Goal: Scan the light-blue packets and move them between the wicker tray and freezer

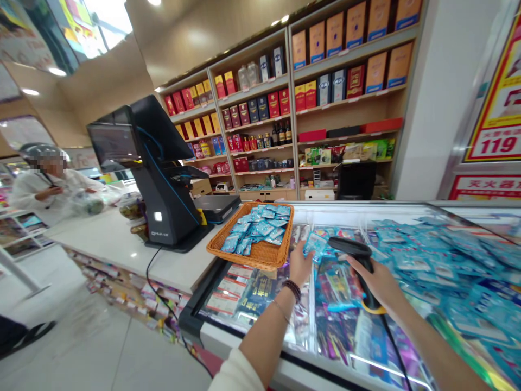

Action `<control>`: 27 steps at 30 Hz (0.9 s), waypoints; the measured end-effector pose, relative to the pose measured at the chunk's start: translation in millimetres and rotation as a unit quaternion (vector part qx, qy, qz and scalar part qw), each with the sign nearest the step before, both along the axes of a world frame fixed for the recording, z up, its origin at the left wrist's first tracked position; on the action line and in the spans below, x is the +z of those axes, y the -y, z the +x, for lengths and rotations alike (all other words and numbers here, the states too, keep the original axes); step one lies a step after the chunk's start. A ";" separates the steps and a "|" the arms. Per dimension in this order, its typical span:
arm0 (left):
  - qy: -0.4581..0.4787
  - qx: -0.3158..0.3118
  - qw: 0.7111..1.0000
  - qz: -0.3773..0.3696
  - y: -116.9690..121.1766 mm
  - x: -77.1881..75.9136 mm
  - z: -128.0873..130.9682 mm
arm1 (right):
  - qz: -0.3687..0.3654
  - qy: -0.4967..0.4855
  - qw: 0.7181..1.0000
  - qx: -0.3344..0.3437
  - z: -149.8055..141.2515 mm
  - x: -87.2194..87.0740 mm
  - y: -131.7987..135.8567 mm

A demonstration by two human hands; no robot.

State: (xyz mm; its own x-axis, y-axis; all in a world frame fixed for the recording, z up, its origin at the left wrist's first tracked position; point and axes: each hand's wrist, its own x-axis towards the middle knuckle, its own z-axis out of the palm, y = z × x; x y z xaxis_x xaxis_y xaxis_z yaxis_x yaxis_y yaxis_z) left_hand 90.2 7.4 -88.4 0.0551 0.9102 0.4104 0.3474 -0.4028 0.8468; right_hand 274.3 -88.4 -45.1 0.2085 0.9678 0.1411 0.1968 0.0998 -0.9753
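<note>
Open way from left hand (pixel 300 265) into basket (pixel 266 253); bare patch inside, front right. Scanner (pixel 350 246) in right hand (pixel 375 281) blocks straight path to packet pile (pixel 431 256) on right; cord (pixel 394 339) trails below. Register (pixel 160 182) blocks basket's left.

Bright ceiling lights (pixel 57 71); left background perhaps blurred.

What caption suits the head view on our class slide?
Left hand holds a blue packet, right hand a barcode scanner, beside a wicker basket of packets.

head view faces forward and down, near the left hand (pixel 301 264) and right hand (pixel 377 279).
</note>
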 end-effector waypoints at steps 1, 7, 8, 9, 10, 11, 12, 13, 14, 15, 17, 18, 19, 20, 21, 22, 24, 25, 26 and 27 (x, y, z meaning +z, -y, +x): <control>0.018 -0.003 1.000 0.000 -1.3 -0.3 -1.2 | 0.001 0.012 1.000 0.003 -0.8 0.5 0.8; 0.045 0.003 0.999 0.016 3.2 1.9 -3.1 | 0.009 0.080 0.996 0.026 -8.5 3.8 6.9; 0.048 0.005 0.999 0.019 4.1 1.5 -2.8 | 0.011 0.088 0.996 0.030 -9.4 4.3 7.8; 0.049 0.008 0.999 0.020 4.7 0.9 -2.6 | 0.011 0.096 0.995 0.032 -10.1 4.9 8.5; 0.050 0.011 0.998 0.020 4.8 0.3 -2.5 | 0.011 0.103 0.994 0.033 -10.5 5.6 9.2; 0.051 0.013 0.998 0.018 4.7 -0.4 -2.4 | 0.011 0.107 0.994 0.032 -10.9 6.2 9.8; 0.052 0.013 0.998 0.017 4.2 -1.1 -2.4 | 0.010 0.108 0.994 0.030 -11.2 7.0 10.4; 0.053 0.013 0.998 0.016 3.5 -1.8 -2.5 | 0.010 0.105 0.994 0.029 -11.5 7.7 11.0; 0.053 0.012 0.998 0.016 2.7 -2.5 -2.5 | 0.011 0.101 0.994 0.027 -11.8 8.4 11.6; 0.053 0.014 0.998 0.016 1.9 -3.2 -2.5 | 0.011 0.096 0.995 0.026 -12.2 9.1 12.2; 0.049 0.022 0.998 0.016 0.5 -4.6 -2.4 | 0.011 0.082 0.996 0.025 -13.1 10.2 13.5; 0.048 0.027 0.998 0.016 0.0 -5.2 -2.3 | 0.012 0.076 0.997 0.026 -13.5 10.6 14.1; 0.048 0.030 0.998 0.016 -0.4 -5.7 -2.2 | 0.012 0.072 0.997 0.027 -13.9 10.9 14.5; 0.051 0.030 0.998 0.015 -0.5 -6.1 -2.1 | 0.012 0.069 0.997 0.027 -14.2 11.1 14.9; 0.054 0.027 0.998 0.014 -0.5 -6.3 -2.0 | 0.013 0.068 0.997 0.027 -14.3 11.3 15.2; 0.057 0.023 0.998 0.013 -0.4 -6.3 -1.9 | 0.013 0.068 0.997 0.026 -14.5 11.3 15.3; 0.063 0.018 0.998 0.010 0.2 -5.9 -1.9 | 0.015 0.067 0.997 0.028 -14.5 10.8 14.9; 0.066 0.018 0.998 0.010 0.5 -5.6 -1.9 | 0.016 0.066 0.997 0.030 -14.4 10.3 14.4; 0.069 0.019 0.997 0.011 0.8 -5.4 -1.9 | 0.017 0.063 0.997 0.032 -14.2 9.5 13.8; 0.074 0.020 0.997 0.012 1.0 -5.2 -1.9 | 0.018 0.059 0.998 0.032 -13.7 8.4 12.9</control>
